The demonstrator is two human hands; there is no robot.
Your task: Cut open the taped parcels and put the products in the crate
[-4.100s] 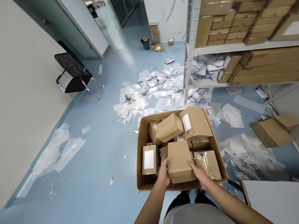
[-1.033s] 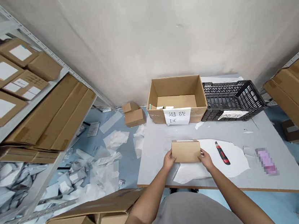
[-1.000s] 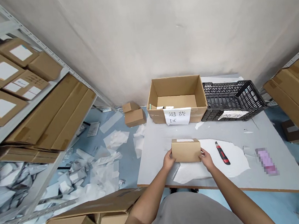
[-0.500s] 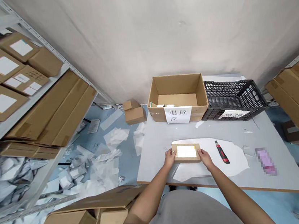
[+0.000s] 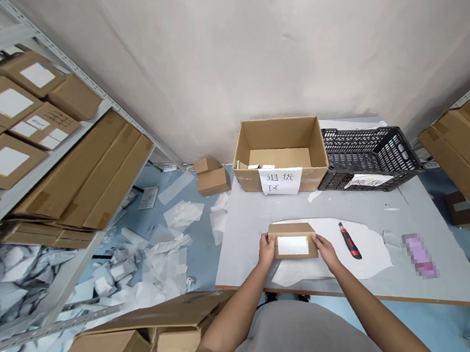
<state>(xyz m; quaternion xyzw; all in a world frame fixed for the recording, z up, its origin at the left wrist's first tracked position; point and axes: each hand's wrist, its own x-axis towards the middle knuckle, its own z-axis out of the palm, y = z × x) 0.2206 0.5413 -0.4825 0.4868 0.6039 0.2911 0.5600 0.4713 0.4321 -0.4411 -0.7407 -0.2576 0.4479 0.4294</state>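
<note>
The left hand [image 5: 267, 250] and right hand [image 5: 326, 252] hold a narrow grip on the ends of a kraft cardboard box [image 5: 291, 229]. Its white label [image 5: 292, 245] faces up, above the desk [image 5: 244, 255].

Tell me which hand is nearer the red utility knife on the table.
Right. The right hand grips the near end of the small cardboard box, just short of the red utility knife; the left hand holds the box's opposite end, farther away.

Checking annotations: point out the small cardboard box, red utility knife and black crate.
Small cardboard box [image 5: 292, 245]: head view, on its white label.
Red utility knife [image 5: 350, 242]: head view, on its handle.
Black plastic crate [image 5: 363, 140]: head view, on its far wall.
</note>
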